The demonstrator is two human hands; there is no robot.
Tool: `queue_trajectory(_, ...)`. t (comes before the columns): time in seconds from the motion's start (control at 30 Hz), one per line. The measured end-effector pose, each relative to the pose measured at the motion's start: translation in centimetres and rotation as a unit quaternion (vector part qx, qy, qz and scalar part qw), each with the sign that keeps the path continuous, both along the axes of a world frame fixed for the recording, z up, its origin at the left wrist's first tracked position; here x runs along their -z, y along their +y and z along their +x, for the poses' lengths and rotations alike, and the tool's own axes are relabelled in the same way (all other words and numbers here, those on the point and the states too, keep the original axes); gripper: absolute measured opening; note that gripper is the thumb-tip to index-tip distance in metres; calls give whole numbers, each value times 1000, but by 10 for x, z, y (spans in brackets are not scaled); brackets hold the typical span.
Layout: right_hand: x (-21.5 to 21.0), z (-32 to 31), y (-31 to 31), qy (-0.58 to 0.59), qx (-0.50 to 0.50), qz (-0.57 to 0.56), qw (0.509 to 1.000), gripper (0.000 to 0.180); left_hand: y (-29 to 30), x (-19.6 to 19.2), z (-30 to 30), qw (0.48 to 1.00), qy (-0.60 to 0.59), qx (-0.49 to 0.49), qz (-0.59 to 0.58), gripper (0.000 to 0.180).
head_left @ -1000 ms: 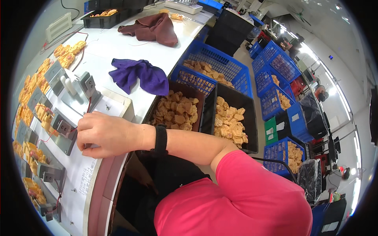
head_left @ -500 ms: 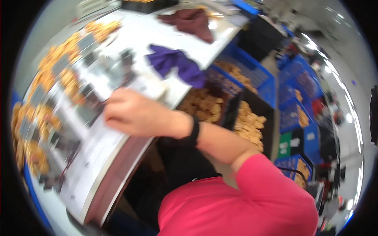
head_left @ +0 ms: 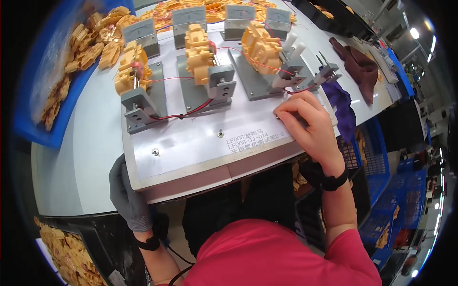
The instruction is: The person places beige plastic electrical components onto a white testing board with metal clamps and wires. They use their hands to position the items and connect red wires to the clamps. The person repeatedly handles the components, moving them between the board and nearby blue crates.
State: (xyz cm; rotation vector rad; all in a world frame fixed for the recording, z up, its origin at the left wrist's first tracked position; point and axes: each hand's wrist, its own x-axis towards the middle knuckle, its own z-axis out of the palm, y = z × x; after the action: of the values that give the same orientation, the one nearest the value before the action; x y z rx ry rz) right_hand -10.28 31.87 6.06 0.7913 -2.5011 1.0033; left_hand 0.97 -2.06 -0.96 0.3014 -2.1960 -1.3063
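A white test fixture (head_left: 191,157) stands at the table's front edge, with several small toggle switches on its top. My right hand (head_left: 307,126), bare, has thumb and forefinger pinched on the rightmost toggle switch (head_left: 276,116). In a grey glove, my left hand (head_left: 128,193) holds the fixture's left front corner; its fingertips are hidden. Three yellow plastic gear mechanisms (head_left: 198,55) (head_left: 261,47) (head_left: 131,69) sit on grey mounts, with red and black wires running to them. Behind them stand several grey panel meters (head_left: 189,25). An unloaded grey mount with pins (head_left: 326,71) is at the right.
A blue crate (head_left: 71,117) of yellow parts lies at the left, and more yellow parts (head_left: 214,10) are heaped behind the meters. Purple cloth (head_left: 344,112) and brown cloth (head_left: 360,66) lie at the right. Blue crates (head_left: 381,152) stand beyond my right arm.
The view has swung left and steadied, bringing the whole fixture and my gloved left hand into sight. My right hand is now at the rightmost toggle switch.
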Motion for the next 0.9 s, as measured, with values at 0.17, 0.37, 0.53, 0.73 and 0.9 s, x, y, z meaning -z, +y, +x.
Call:
queue_trajectory(0.17, -3, 2, -2, -12, 8, 4, 1000, 9, 3, 0, -1, 1000, 6, 1, -8, 33)
queue_trajectory(0.37, -5, 4, -4, -10, 17, 7, 1000, 13, 1, -2, -2, 1000, 13, 8, -4, 32)
queue_trajectory(0.53, -2, 2, -1, 6, 3, 28, 1000, 12, 1, 1, -3, 1000, 6, -4, 12, 31)
queue_trajectory(0.73, -1, 0, -1, 12, -5, 27, 1000, 11, 2, -2, -2, 1000, 0, -5, 16, 30)
queue_trajectory(0.9, -3, 1, -3, 20, 0, 46, 999, 11, 2, -1, -1, 1000, 9, -11, 28, 29)
